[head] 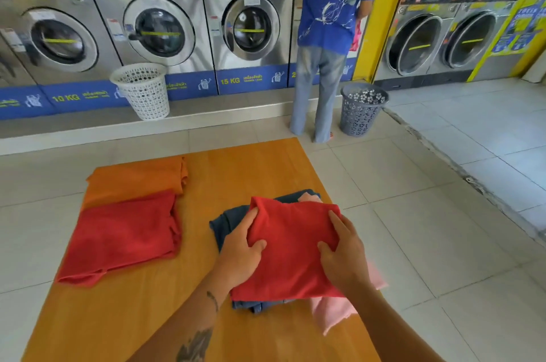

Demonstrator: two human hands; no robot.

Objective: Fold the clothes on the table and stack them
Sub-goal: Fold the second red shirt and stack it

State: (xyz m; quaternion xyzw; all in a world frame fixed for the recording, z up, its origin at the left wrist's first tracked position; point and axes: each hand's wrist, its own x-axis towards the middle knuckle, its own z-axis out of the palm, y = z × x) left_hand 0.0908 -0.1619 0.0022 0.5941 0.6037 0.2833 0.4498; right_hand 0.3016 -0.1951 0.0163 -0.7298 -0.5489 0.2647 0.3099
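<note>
A folded red cloth (291,246) lies on top of a stack on the right side of the wooden table (153,311). Under it are a dark blue garment (226,221) and a pink garment (335,310) that sticks out at the near right. My left hand (240,253) grips the red cloth's left edge, thumb on top. My right hand (344,255) grips its right edge. On the table's left, another red garment (124,234) lies flat, overlapping an orange garment (139,178) behind it.
A person in a blue shirt (331,1) stands at the washing machines (159,27) beyond the table. A white basket (141,89) and a grey basket (362,109) stand on the tiled floor near the machines. The table's right edge is close to the stack.
</note>
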